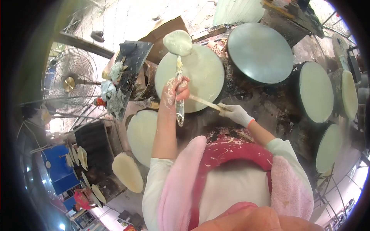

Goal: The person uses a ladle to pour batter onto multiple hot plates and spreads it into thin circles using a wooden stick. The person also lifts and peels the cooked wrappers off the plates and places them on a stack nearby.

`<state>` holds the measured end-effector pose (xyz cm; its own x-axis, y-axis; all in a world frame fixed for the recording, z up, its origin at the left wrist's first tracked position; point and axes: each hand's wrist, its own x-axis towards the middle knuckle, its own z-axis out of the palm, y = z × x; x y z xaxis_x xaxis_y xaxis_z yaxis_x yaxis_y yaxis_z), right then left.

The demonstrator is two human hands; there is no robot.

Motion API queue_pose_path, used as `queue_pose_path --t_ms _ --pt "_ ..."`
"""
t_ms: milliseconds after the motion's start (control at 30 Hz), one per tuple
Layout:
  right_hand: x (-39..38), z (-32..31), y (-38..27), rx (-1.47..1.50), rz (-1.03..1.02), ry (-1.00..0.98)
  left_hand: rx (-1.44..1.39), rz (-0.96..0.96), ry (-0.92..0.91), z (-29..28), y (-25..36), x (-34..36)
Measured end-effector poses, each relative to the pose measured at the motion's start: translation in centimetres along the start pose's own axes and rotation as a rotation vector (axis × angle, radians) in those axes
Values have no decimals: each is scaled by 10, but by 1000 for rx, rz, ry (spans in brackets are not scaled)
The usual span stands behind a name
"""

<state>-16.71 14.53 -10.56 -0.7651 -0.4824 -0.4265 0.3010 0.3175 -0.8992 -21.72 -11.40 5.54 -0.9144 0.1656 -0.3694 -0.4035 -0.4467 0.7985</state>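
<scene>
My bare left hand (177, 90), smeared with pale batter, is closed round the handle of a ladle (178, 42). The ladle's round head is coated in pale batter and hangs over the far left rim of a round griddle (208, 65). Across that griddle spreads a thin pale layer of batter. In a white glove, my right hand (237, 114) grips a flat wooden stick (206, 103). The stick's far end reaches over the griddle's near edge, close to my left wrist.
A bare grey griddle (260, 52) stands at the far right. More batter-covered griddles (316, 92) curve down the right side, and another (142, 136) lies near left. A pale round flatbread (128, 172) is at lower left. A standing fan (71, 82) and a batter-crusted dark board (135, 61) are left.
</scene>
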Motion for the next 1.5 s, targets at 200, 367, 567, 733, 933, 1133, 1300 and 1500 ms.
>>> queue_pose_path --t_ms 200,367,567,733,933,1133,1300,1500 --pt "-56 -158 20 445 43 665 30 -27 -189 91 -6 96" --pt "-75 -265 45 197 -102 892 131 -46 -183 188 -91 215" --pt "-47 -302 75 -732 360 833 234 -26 59 258 -199 297" --pt "-39 -308 83 -601 373 821 842 85 326 245 -195 289" --pt "-15 -297 62 -57 156 779 1035 584 463 162 -147 258" --pt "-6 -295 47 249 200 729 660 255 212 145 -102 211" --pt "-4 -304 33 28 1 727 667 100 83 120 -92 190" --pt "4 -325 22 321 312 492 595 176 105 143 -80 191"
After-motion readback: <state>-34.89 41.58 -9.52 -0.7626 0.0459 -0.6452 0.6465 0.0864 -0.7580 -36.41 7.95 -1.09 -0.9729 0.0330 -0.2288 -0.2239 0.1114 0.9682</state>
